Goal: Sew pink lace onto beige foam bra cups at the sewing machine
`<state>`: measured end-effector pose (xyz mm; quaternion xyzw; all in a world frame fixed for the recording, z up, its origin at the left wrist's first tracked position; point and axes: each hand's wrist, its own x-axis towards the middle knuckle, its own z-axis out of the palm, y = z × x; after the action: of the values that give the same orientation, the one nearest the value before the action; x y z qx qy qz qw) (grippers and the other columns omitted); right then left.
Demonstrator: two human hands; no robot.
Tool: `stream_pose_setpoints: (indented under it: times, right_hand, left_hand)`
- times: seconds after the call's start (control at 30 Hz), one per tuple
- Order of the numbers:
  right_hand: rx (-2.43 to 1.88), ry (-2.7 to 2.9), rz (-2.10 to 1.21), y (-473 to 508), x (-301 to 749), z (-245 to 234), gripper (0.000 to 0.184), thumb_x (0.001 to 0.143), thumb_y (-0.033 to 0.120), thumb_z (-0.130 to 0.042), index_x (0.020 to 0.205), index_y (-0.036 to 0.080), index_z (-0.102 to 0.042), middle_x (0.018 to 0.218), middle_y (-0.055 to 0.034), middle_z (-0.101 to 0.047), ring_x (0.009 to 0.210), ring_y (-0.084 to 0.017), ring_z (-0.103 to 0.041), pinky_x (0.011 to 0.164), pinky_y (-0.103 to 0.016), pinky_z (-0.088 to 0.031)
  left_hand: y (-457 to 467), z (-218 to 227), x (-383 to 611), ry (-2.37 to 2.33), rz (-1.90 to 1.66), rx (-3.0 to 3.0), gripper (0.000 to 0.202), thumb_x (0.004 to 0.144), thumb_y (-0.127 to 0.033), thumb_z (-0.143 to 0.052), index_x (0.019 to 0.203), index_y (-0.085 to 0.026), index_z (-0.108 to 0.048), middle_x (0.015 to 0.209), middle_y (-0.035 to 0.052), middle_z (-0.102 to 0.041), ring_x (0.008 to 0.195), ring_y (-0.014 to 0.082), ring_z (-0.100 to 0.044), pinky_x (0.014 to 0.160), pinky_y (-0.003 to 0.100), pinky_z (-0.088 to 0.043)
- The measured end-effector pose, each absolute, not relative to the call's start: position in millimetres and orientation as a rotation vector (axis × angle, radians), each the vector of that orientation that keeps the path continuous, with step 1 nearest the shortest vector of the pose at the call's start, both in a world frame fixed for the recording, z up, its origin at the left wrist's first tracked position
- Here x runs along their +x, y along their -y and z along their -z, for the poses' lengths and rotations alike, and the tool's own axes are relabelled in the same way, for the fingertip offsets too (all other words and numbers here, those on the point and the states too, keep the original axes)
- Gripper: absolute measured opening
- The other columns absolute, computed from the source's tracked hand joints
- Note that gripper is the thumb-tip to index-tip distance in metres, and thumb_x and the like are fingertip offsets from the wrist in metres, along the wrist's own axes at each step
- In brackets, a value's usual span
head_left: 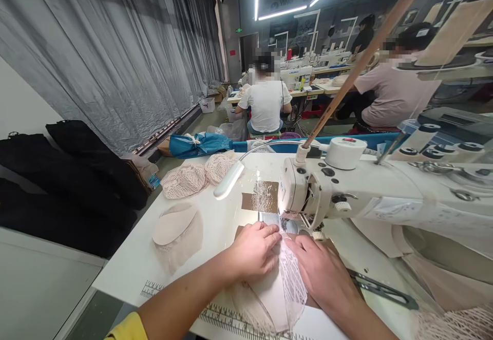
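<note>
My left hand (254, 250) lies on a beige bra cup piece with pink lace (283, 291), fingers curled and pressing it flat just in front of the sewing machine (331, 188). Beside it, my right hand (321, 273) presses the lace and cup from the right, fingers flat and pointing at the needle area (304, 227). The fabric's front edge runs under the presser foot. Both hands touch the fabric.
A stack of beige cups (175, 227) and a heap of lace cups (200, 175) sit on the white table (131, 273) at left. Scissors (379, 288) lie at right. A lamp (229, 181) bends over the table. Thread spools (435, 147) stand right. Other people sew behind.
</note>
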<state>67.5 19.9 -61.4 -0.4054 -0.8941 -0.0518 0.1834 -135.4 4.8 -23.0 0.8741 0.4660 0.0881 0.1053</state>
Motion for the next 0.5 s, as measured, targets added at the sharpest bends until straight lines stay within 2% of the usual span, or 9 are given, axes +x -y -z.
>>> stream_pose_setpoints:
  times: [0.2,0.3,0.5]
  right_hand:
    - [-1.185,2.496,0.166,-20.9,63.3,62.5,0.039,0.084,0.004,-0.042,0.109,0.018,-0.069,0.077,-0.004,-0.064,0.065,-0.016,-0.057,0.064,-0.031,-0.037]
    - [-1.203,2.484,0.146,-20.6,61.4,60.7,0.039,0.084,0.005,-0.042,0.108,0.019,-0.069,0.08,-0.0044,-0.065,0.064,-0.016,-0.057,0.062,-0.031,-0.037]
    - [-1.148,2.479,0.014,-21.4,69.1,69.7,0.04,0.087,0.009,-0.035,0.1,0.023,-0.07,0.077,-0.0022,-0.065,0.063,-0.016,-0.059,0.059,-0.028,-0.044]
  left_hand:
    - [-24.1,28.9,-142.3,-1.238,-0.251,2.653,0.053,0.08,-0.028,-0.052,0.131,-0.012,-0.052,0.138,0.0092,-0.051,0.111,0.0271,-0.051,0.096,0.041,-0.044]
    - [-36.1,33.2,-149.1,-1.13,-0.253,2.697,0.055,0.079,-0.027,-0.051,0.132,-0.012,-0.052,0.14,0.0102,-0.05,0.116,0.0275,-0.05,0.098,0.04,-0.043]
    - [-37.3,31.2,-157.5,-1.066,-0.223,2.714,0.056,0.075,-0.02,-0.053,0.13,-0.012,-0.053,0.14,0.012,-0.049,0.119,0.0282,-0.049,0.097,0.041,-0.043]
